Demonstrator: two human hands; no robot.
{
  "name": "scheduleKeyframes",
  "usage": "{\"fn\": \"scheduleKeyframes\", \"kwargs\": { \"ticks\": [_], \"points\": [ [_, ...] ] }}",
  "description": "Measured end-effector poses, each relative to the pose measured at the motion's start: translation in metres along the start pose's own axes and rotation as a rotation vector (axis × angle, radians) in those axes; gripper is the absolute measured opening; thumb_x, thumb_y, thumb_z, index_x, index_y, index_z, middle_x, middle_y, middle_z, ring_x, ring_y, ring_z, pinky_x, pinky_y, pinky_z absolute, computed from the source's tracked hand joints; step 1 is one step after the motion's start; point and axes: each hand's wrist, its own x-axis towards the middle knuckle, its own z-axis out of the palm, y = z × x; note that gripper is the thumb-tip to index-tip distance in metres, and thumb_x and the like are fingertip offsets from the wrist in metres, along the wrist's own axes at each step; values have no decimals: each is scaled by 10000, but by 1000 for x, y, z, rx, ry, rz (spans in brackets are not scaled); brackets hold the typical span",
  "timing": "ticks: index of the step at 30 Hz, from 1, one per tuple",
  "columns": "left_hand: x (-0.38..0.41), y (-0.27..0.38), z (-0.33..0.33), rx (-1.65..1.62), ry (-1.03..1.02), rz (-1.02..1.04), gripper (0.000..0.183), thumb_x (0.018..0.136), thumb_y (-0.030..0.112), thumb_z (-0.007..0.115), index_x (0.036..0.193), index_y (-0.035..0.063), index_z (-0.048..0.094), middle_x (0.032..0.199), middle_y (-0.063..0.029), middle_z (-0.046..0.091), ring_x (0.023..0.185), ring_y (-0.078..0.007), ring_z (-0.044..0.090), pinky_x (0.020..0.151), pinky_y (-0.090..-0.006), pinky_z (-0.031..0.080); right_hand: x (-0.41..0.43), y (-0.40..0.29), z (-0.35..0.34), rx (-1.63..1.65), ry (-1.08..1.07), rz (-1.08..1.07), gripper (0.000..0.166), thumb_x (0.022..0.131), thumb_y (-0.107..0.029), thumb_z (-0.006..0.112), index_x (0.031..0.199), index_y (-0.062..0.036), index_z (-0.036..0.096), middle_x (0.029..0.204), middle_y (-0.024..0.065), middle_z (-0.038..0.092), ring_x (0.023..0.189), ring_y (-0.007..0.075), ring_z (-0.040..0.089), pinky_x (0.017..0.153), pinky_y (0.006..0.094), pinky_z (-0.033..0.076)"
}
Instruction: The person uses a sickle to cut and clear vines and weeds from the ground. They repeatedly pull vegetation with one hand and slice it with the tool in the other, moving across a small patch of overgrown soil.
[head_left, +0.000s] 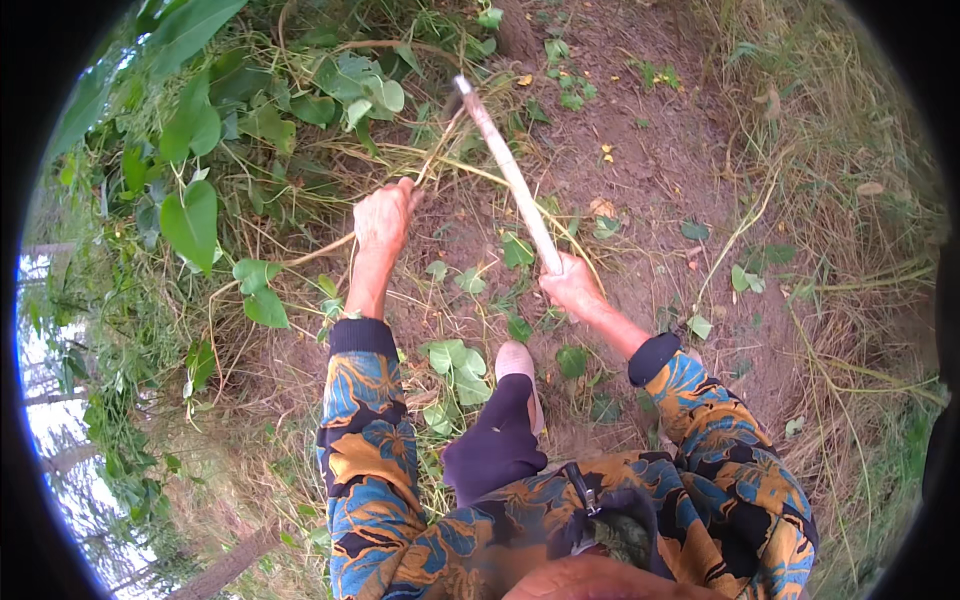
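My left hand is closed around thin vine stems, which run up from the fist toward the tool's head. My right hand grips the lower end of a long pale wooden handle. At its far end is a bright metal collar with a dark, blurred blade, perhaps a sickle's; its shape cannot be made out. The blade is beside the upper part of the held stems; whether it touches them is unclear. A yellowish stem passes behind the handle and bends down to my right wrist.
Leafy vines with heart-shaped leaves hang at the left. Bare soil with fallen leaves stretches ahead, and dry grass lines the right. My shoe stands among low leaves. A tree trunk rises at the top.
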Motion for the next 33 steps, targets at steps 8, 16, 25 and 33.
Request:
{"fn": "scheduleKeyframes", "kwargs": {
  "ticks": [8, 16, 25, 33],
  "points": [
    [-64, 0, 110, -267, -43, -249, 182, 866, 305, 497, 931, 155, 578, 732, -179, 615, 706, -368, 605, 599, -461, 463, 14, -20, -43, 400, 225, -162, 82, 777, -29, 526, 834, -51, 471, 575, -8, 463, 399, 77, 437, 329, 242, 362],
    [-101, 20, 188, -339, -92, -473, 206, 872, 342, 483, 941, 175, 582, 757, -177, 616, 731, -388, 594, 615, -470, 451, 154, -22, -84, 49, 213, -163, 127, 750, -77, 580, 811, 27, 541, 553, 73, 528, 415, 159, 504, 363, 311, 403],
    [-102, 8, 200, -261, -124, -526, 183, 869, 338, 489, 899, 184, 583, 705, -159, 613, 685, -368, 598, 579, -458, 448, 277, -31, -92, -757, 252, -96, 277, 694, -151, 613, 922, 5, 631, 791, 191, 633, 752, 302, 635, 670, 376, 506],
    [-191, -36, 237, -79, -238, -477, 219, 850, 212, 509, 1033, 231, 628, 750, -101, 654, 629, -245, 636, 551, -350, 526, 70, 103, -131, -209, 27, 30, 115, 762, -55, 576, 859, -45, 515, 585, 19, 501, 429, 108, 472, 350, 274, 365]
  ]
}}
